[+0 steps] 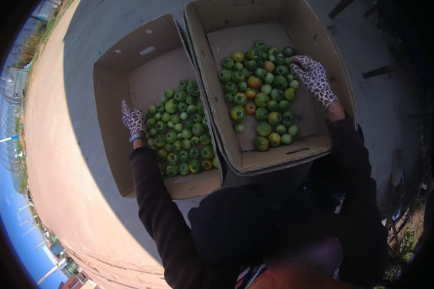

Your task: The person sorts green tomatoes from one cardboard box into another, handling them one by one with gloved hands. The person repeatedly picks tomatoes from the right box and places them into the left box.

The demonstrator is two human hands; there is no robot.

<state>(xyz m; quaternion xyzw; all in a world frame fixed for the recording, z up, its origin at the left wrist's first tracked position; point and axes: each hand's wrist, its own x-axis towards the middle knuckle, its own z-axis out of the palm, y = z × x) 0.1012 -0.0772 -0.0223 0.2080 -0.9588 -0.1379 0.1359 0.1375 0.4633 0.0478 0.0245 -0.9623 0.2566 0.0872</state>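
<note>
My left hand, in a leopard-print glove, is inside the left cardboard box, between its left wall and the tomatoes. One finger points away from the rest, and nothing shows in the hand. Mostly green tomatoes cover the right part of that box. My right hand, gloved alike, reaches into the right cardboard box. Its thumb and fingers are apart at the right edge of another group of tomatoes, green with a few orange ones. No tomato is visible within its grasp.
The boxes stand side by side, their walls nearly touching. The right one sits closest to my body. Shaded grey ground surrounds them, with sunlit pavement farther left. Dark legs or bars stick out at the right. Dry plants grow at lower right.
</note>
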